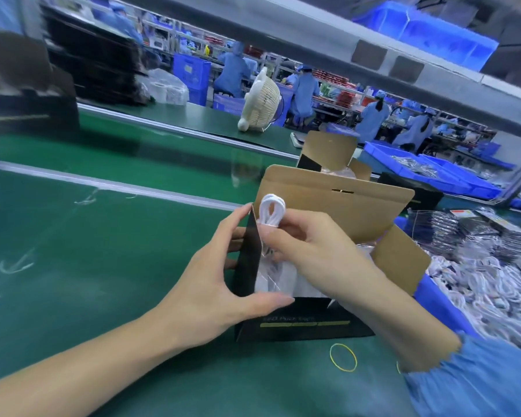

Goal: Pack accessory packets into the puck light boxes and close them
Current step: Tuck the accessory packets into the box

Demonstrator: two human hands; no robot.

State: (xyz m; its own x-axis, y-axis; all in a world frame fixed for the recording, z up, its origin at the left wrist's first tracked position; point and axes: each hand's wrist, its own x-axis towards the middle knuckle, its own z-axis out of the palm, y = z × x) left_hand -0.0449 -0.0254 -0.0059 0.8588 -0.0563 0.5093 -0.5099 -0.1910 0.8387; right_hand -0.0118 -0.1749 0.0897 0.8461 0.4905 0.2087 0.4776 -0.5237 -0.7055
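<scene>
White coiled-cable packet [272,218] at frame centre, pinched in right hand [310,245], half inside open black puck light box [301,323]. Left hand [220,284] grips the box's left flap [248,257]. Yellow rubber band [343,357] lies below.

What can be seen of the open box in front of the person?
The box is black outside, brown cardboard inside, and stands on the green belt. Its big lid stands open at the back, and a side flap sticks out on the right. The left hand holds its left flap; the right hand pushes a white cable bundle in a clear bag inside.
</scene>
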